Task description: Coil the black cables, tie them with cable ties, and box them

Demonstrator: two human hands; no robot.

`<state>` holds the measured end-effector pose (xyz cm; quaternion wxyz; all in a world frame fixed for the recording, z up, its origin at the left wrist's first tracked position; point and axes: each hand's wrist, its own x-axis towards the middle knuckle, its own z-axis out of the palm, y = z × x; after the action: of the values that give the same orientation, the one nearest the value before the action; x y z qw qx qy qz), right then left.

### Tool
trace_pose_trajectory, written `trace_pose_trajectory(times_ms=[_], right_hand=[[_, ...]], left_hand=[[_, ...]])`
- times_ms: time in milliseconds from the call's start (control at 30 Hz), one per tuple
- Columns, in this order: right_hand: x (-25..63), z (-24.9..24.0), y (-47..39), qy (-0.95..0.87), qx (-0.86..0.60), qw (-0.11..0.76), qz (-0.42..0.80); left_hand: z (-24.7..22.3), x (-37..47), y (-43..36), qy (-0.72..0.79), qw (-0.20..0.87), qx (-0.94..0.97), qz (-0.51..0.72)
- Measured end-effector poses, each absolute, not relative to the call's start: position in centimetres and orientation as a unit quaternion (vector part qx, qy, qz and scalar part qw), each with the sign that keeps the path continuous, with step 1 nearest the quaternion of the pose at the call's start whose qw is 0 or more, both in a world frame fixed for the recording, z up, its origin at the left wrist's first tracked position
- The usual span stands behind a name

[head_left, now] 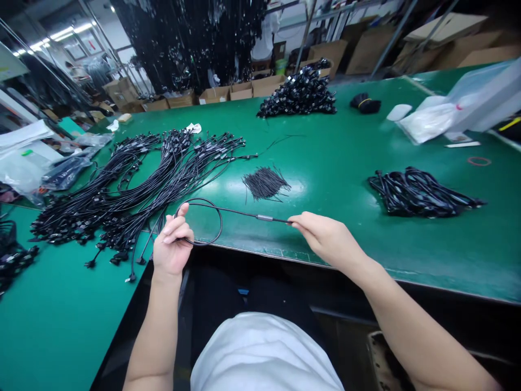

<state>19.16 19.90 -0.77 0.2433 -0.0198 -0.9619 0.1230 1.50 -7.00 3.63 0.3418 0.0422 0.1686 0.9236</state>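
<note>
A black cable (pixel 238 212) with a small grey label stretches between my hands, over the front edge of the green table. My left hand (pixel 176 239) is closed on its looped end; the loop hangs to the right of the fingers. With fingertips pinched, my right hand (pixel 319 233) grips the straight part just right of the label. Long black cables (pixel 163 179) lie in bundles beyond my left hand. A small pile of short black ties (pixel 266 182) rests on the table, beyond the held cable.
Coiled black cables (pixel 419 191) lie on the green table (pixel 337 152) at the right. A heap of black connectors (pixel 301 92) sits at the back edge. Plastic bags (pixel 431 119) are at the back right, cardboard boxes (pixel 215 95) behind the table.
</note>
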Motion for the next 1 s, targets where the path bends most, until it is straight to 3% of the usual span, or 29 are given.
trace_pose_trajectory(times_ms=[167, 367, 567, 800, 867, 1000], right_hand=[[19.9, -0.5, 21.1, -0.956, -0.038, 0.255, 0.141], [21.0, 0.8, 22.6, -0.952, -0.079, 0.260, 0.143], [21.3, 1.3, 22.9, -0.952, -0.070, 0.260, 0.146], [20.5, 3.3, 16.5, -0.952, 0.174, -0.003, 0.253], [19.5, 4.3, 15.6, -0.933, 0.181, 0.015, 0.311], [16.9, 4.1, 15.9, -0.876, 0.078, 0.139, 0.454]], left_hand=[[4.0, 1.7, -8.1, 0.145, 0.368, 0.030, 0.918], [2.8, 1.4, -9.4, 0.340, 0.387, 0.031, 0.857], [2.7, 1.1, -9.7, 0.423, 0.350, 0.089, 0.831], [1.9, 4.7, -5.1, 0.556, 0.286, 0.244, 0.741], [1.6, 6.3, -4.0, 0.604, 0.287, 0.317, 0.672], [1.6, 8.3, -3.1, 0.645, 0.308, 0.385, 0.584]])
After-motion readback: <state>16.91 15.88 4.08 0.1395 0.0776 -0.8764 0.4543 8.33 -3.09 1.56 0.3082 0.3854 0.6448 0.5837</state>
